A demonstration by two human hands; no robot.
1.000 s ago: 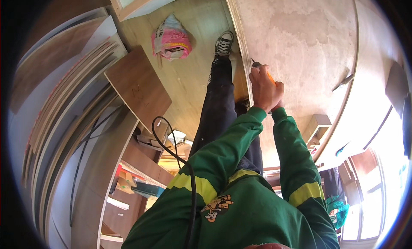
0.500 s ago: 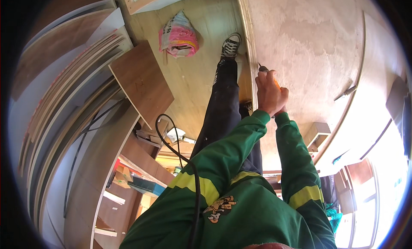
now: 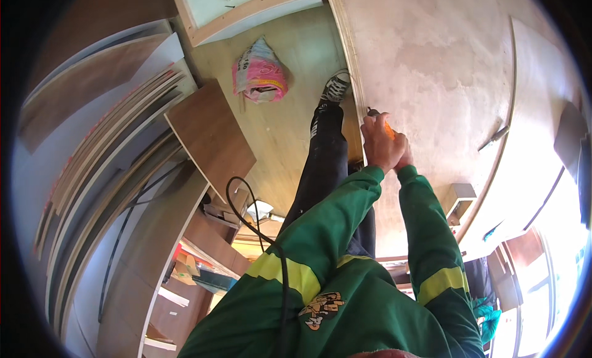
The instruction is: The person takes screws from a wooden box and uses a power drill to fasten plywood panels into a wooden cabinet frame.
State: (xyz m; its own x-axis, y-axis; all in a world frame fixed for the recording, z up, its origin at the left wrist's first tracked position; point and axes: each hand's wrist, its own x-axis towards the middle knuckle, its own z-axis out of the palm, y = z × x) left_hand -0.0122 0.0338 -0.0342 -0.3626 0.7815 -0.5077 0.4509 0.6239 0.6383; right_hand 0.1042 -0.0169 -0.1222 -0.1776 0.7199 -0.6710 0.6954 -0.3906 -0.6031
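An orange power drill (image 3: 390, 130) with a dark chuck and a thin bit is gripped over the near-left part of the plywood bench top (image 3: 444, 99). My left hand (image 3: 379, 145) wraps round its body, fingers closed. Close behind it is my right hand (image 3: 405, 159), also closed at the drill; the left hand hides most of its fingers. The bit's tip is beside the bench's left edge (image 3: 351, 68); whether it touches the wood cannot be made out. A black cable (image 3: 285, 278) loops over my left sleeve.
Left of my leg, a pink and white sack (image 3: 261, 74) lies on the floor. Board sheets (image 3: 111, 148) lean at the left, with a brown panel (image 3: 211, 133) in front. A dark hand tool (image 3: 493, 138) and a small open box (image 3: 460, 201) rest on the bench.
The view has shifted, so the floor, sack and bench edge appear a little lower. Both hands stay on the drill near the bench edge.
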